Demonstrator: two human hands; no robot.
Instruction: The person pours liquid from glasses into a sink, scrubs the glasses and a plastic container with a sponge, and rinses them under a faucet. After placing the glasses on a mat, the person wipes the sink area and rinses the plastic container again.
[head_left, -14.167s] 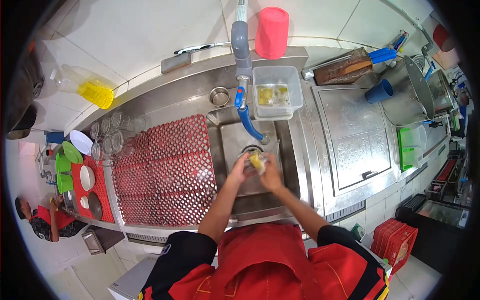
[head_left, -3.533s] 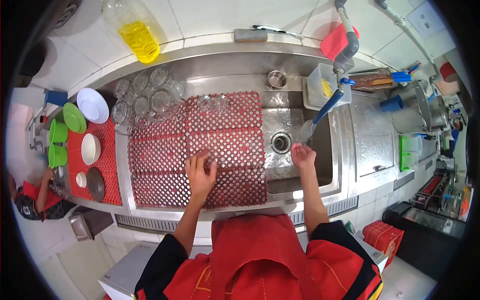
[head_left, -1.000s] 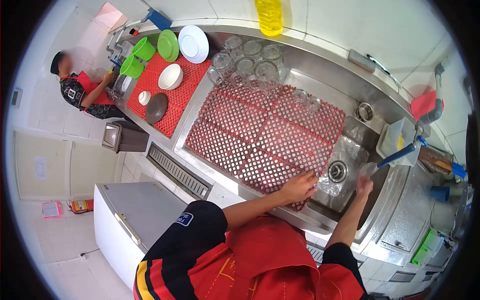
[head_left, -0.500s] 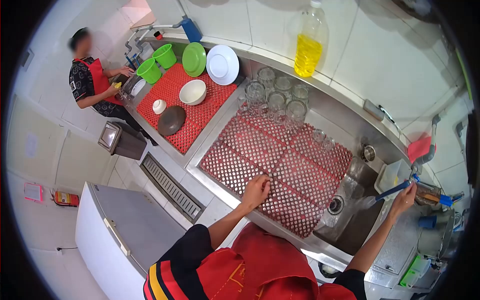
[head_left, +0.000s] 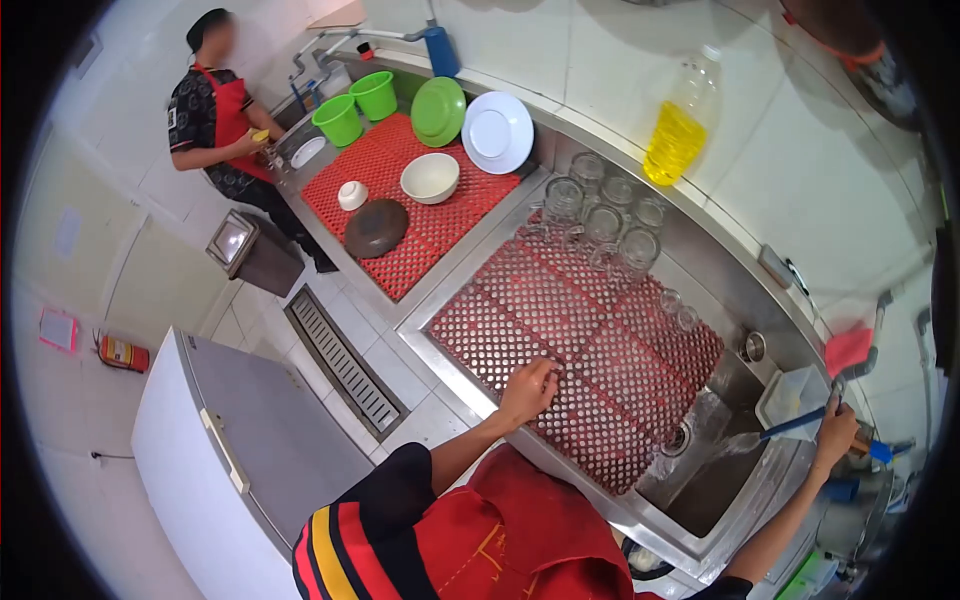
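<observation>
My left hand is closed over the near side of a red perforated mat; whatever its fingers hold is hidden. My right hand is closed around the upper end of a blue hose beside the tap. Water runs from the hose into the steel sink basin, near its drain. Several upturned glass mugs stand at the mat's far edge, with small glasses to their right.
A bottle of yellow liquid stands on the ledge. Bowls, plates and green buckets are on the left counter. Another person works at the far sink. A chest freezer stands behind, to the left.
The view has shifted, so the counter sits further right and lower. My right hand remains at the upper hose, and water still flows. My left hand stays at the mat.
</observation>
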